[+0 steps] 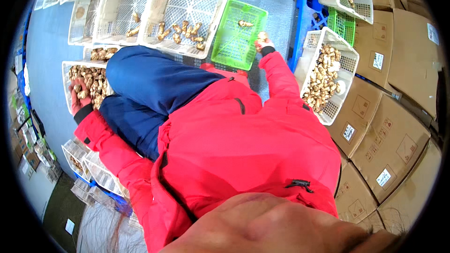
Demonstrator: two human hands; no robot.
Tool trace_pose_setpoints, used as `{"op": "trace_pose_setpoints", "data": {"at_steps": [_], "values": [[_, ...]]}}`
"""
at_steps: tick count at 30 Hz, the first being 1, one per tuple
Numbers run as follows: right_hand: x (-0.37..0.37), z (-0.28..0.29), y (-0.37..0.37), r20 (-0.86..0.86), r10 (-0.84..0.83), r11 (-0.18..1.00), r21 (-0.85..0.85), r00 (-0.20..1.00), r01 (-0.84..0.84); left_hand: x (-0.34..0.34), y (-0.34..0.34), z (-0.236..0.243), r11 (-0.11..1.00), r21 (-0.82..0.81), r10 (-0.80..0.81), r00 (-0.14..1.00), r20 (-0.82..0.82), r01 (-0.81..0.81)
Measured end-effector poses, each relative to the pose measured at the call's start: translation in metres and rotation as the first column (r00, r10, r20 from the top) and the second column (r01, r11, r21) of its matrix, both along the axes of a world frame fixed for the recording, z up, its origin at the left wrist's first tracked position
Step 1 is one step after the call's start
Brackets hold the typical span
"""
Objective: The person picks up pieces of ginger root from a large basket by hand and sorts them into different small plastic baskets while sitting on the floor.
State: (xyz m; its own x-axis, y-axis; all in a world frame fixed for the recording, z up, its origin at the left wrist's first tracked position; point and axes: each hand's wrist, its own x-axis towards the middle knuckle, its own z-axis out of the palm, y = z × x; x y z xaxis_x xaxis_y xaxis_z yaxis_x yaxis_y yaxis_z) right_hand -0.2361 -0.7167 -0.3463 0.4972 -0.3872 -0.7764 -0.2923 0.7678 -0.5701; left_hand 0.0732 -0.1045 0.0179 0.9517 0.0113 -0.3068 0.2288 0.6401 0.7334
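My right hand (264, 45) is closed round a pale, stubby mushroom (262, 35), just off the right edge of a green plastic basket (238, 33). Inside that basket lies a single brown-and-cream mushroom (244, 23). Off to the left, my left hand (78, 94) reaches into a white crate (66, 68) heaped with mushrooms (96, 80). Its fingers curl about a mushroom (83, 94) at the crate's near left side.
Beyond my knees, a white crate (200, 1) holds several scattered mushrooms, with more white crates (119, 9) beside it. At right stand a full white crate (344, 65), a blue crate (309, 4) and stacked cardboard boxes (375, 126).
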Motion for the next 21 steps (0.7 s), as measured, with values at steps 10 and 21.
{"op": "trace_pose_setpoints", "data": {"at_steps": [10, 21], "values": [[0.058, 0.101, -0.033, 0.281, 0.041, 0.992, -0.122, 0.959, -0.006, -0.011, -0.092, 0.046, 0.968, -0.179, -0.189, 0.979, -0.075, 0.174], [0.142, 0.331, 0.043, 0.353, 0.677, 0.559, -0.817, 0.645, -0.139, -0.084, -0.384, 0.003, 0.516, 0.086, -0.821, 0.521, -0.233, 0.852]]}}
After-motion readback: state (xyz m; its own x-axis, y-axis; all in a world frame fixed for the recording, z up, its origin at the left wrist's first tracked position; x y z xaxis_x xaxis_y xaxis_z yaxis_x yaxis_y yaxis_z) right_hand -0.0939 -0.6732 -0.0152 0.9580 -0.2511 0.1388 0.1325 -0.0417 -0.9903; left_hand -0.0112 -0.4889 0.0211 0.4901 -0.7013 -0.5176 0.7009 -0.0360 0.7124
